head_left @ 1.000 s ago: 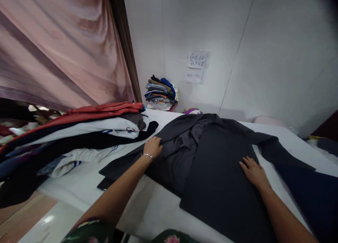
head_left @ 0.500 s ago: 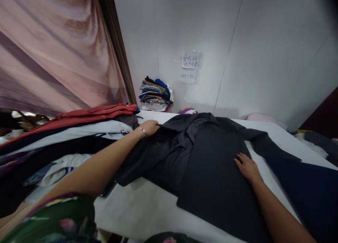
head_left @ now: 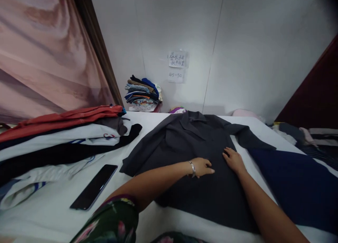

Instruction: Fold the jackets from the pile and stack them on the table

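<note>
A dark grey collared jacket [head_left: 169, 141] lies front side up on the white table, its collar at the far side and its sleeves spread to left and right. My left hand [head_left: 201, 166], with a silver bracelet at the wrist, rests over the middle of the jacket front; its fingers are loosely stretched and nothing shows in them. Close by, my right hand [head_left: 233, 160] lies with fingers spread on the jacket's right side, just below the right sleeve.
Left of the jacket lie a black phone [head_left: 94, 186] and a heap of clothes with a red garment [head_left: 71, 120] on top. A folded stack [head_left: 142, 91] stands by the wall. Navy cloth [head_left: 298, 186] covers the table's right part. Paper signs [head_left: 178, 60] hang on the wall.
My left hand has brought the jacket's left front panel over to the middle and let go of its edge, covering the lining. My right hand stays on the right side.
</note>
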Available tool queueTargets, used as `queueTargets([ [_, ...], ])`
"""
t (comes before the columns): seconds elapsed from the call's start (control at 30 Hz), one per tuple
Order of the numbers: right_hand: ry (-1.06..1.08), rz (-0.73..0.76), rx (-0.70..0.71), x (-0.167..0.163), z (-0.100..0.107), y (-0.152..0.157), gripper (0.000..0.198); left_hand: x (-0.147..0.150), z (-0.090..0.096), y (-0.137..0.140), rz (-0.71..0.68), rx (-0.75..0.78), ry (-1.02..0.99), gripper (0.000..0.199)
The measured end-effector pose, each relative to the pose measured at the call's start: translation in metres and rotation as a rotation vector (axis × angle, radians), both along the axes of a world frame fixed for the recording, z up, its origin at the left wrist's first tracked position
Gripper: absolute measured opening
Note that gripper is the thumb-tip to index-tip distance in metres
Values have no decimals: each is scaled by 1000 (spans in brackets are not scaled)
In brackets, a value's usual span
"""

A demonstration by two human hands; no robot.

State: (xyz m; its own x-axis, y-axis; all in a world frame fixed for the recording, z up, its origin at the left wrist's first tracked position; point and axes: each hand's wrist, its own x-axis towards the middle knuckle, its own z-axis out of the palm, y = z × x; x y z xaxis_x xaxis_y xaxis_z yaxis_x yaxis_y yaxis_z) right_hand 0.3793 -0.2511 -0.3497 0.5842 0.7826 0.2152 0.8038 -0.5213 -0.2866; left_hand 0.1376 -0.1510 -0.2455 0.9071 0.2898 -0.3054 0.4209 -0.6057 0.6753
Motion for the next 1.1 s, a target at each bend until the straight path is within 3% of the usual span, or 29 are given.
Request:
queueTargets([
  [0.2, 42, -10, 57, -1, -1, -1, 40, -57, 12, 14, 3, 487, 134, 58],
  [0.3, 134, 33, 121, -10, 15, 16, 38, -77, 14, 11, -34, 606, 196, 46],
  [0.37, 241, 99, 147, -19, 34, 41, 39, -81, 16, 8, -65, 605, 180, 38],
  [0.43, 342, 138, 122, -29, 56, 77, 41, -77, 18, 5, -123, 494, 159, 34],
  [0.57, 353, 124, 68, -37, 80, 159, 43, -58, 13, -4, -238, 59, 118, 39],
  [0.63, 358, 80, 26, -37, 79, 192, 45, -49, 0, -10, -212, -89, 147, 47],
  [0.77, 362, 50, 3, -34, 78, 239, 28, -38, -24, -19, -50, -227, 166, 50],
  [0.87, 331, 46, 94, -20, 95, 262, 34, -27, -24, -14, 34, -287, 36, 47],
  [0.97, 308, 16, 156, 2, 109, 272, 41, -12, -24, -6, -7, -450, -54, 47],
  [1.1, 343, -39, 83, 17, 86, 251, 25, 0, -51, -1, 33, -673, -15, 33],
])
